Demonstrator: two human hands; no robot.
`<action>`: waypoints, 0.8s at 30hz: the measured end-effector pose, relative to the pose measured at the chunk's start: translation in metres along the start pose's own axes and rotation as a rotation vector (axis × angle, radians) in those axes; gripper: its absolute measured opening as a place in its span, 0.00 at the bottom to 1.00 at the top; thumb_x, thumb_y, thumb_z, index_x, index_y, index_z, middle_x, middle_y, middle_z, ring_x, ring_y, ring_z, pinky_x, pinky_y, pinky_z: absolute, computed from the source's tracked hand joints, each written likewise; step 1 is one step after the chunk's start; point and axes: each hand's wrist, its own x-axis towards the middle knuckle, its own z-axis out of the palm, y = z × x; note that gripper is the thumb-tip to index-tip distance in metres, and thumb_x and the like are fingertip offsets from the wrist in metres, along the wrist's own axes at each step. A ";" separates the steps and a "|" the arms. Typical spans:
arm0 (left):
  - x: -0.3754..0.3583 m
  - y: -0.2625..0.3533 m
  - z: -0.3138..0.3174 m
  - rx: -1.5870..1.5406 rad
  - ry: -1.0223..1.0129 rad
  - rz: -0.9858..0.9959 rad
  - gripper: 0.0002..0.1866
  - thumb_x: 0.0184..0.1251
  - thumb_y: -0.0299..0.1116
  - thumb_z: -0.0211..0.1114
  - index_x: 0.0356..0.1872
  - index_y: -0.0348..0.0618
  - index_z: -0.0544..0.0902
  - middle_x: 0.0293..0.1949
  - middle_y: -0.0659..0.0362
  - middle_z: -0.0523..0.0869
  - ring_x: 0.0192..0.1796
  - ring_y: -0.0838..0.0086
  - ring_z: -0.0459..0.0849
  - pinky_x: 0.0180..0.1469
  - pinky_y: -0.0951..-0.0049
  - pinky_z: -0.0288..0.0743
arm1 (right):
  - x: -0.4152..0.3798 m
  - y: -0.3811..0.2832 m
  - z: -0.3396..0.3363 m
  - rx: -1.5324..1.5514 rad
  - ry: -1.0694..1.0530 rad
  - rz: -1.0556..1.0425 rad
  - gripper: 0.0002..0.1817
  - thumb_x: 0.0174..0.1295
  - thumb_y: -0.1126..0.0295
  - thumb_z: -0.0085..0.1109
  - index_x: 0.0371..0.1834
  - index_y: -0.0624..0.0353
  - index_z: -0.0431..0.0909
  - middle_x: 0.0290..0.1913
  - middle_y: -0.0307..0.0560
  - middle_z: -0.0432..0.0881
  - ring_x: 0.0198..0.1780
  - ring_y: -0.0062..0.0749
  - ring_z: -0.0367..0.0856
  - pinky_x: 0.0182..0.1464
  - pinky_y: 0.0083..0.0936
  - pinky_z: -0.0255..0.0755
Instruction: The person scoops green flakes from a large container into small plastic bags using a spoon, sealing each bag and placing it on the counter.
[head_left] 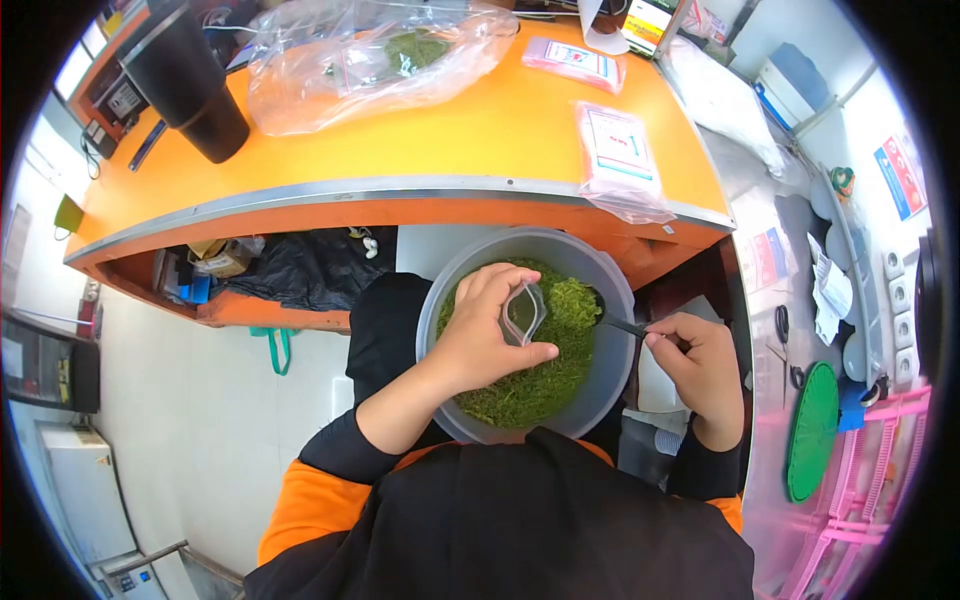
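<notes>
A grey bucket (616,285) holds a mass of green shredded material (535,393). Over its left half, my left hand (478,335) grips a small clear bag (523,312), whose mouth stands open between thumb and fingers. My right hand (697,362) is closed on the handle of a dark spoon (626,326) at the bucket's right rim. The spoon's head is heaped with green material (573,303), just right of the bag and apart from it.
On the orange table (400,150) beyond the bucket are a black tumbler (190,90), a large plastic bag (375,70) and packs of labelled bags (618,150). At right lie scissors (782,325), a green round lid (812,432) and pink racks (880,450).
</notes>
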 end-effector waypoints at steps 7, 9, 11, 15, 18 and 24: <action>0.003 0.006 0.004 0.077 -0.052 -0.072 0.38 0.41 0.42 0.77 0.57 0.43 0.71 0.53 0.50 0.73 0.61 0.57 0.66 0.63 0.62 0.60 | 0.002 -0.008 0.019 -0.271 0.182 -0.313 0.05 0.47 0.72 0.64 0.26 0.60 0.80 0.21 0.45 0.78 0.24 0.34 0.78 0.27 0.26 0.69; 0.003 0.003 0.004 0.055 -0.046 -0.084 0.39 0.41 0.42 0.77 0.56 0.42 0.71 0.52 0.49 0.74 0.60 0.57 0.67 0.62 0.63 0.61 | 0.003 -0.012 0.023 -0.366 0.232 -0.369 0.05 0.45 0.72 0.64 0.24 0.58 0.79 0.23 0.43 0.77 0.26 0.38 0.77 0.29 0.28 0.70; 0.001 0.001 0.005 0.055 -0.031 -0.101 0.39 0.41 0.43 0.77 0.56 0.42 0.71 0.51 0.49 0.74 0.60 0.56 0.68 0.61 0.63 0.62 | 0.005 -0.015 0.024 -0.391 0.277 -0.414 0.04 0.45 0.72 0.64 0.24 0.58 0.79 0.23 0.44 0.77 0.26 0.38 0.77 0.29 0.28 0.70; 0.000 0.000 0.002 0.030 -0.037 -0.115 0.39 0.41 0.43 0.77 0.56 0.40 0.70 0.49 0.50 0.74 0.58 0.56 0.68 0.60 0.64 0.64 | 0.005 -0.014 0.018 -0.331 0.270 -0.261 0.05 0.46 0.72 0.64 0.26 0.59 0.80 0.24 0.45 0.78 0.28 0.40 0.78 0.31 0.30 0.70; -0.002 -0.002 0.003 0.035 0.006 -0.091 0.37 0.41 0.42 0.77 0.54 0.41 0.71 0.48 0.50 0.75 0.57 0.57 0.69 0.59 0.62 0.64 | 0.006 -0.011 0.025 -0.338 0.238 -0.264 0.08 0.48 0.70 0.64 0.30 0.59 0.80 0.27 0.46 0.79 0.30 0.42 0.78 0.33 0.31 0.71; -0.009 -0.009 0.020 0.235 0.246 0.209 0.31 0.41 0.38 0.74 0.48 0.42 0.70 0.44 0.52 0.75 0.54 0.55 0.70 0.58 0.54 0.60 | 0.004 -0.037 0.077 -0.091 -0.106 -0.382 0.12 0.52 0.68 0.64 0.39 0.59 0.80 0.31 0.50 0.80 0.33 0.43 0.79 0.35 0.31 0.71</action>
